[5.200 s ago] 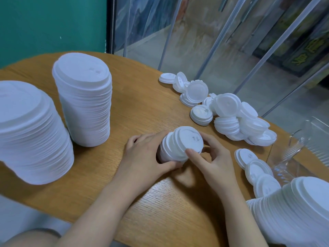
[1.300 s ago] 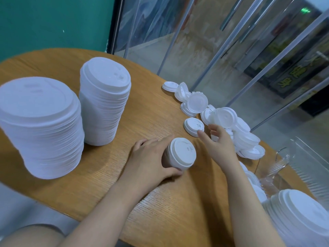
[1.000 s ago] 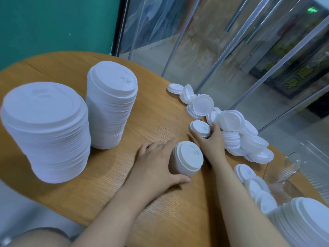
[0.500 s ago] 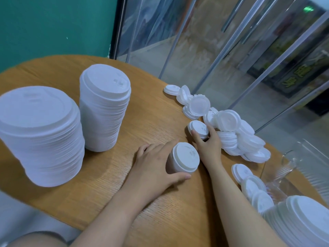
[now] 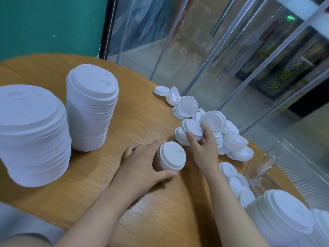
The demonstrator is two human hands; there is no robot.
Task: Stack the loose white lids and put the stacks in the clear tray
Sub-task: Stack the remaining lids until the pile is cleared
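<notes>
White plastic is everywhere on the wooden table, and most of it is not yet where the task wants it. Near the middle of the frame the left hand curls its fingers and thumb round a short stack of small lids, steadying it on the wood. Just above and to the right, the right hand pinches one loose lid between thumb and fingertips, lifted at a tilt off the edge of the loose pile; to my eye it is headed for the top of the short stack.

What is left looks like the larger share. The loose pile, running from upper centre down toward the right, holds many lids lying at all angles, and a few more lids lie in a row lower right. The clear tray sits at the right edge of the frame; its inside is only partly visible and I cannot tell whether any stack is in it.

Two tall stacks of large lids stand at the left, and another large stack fills the lower right corner; all three are outside the tray
</notes>
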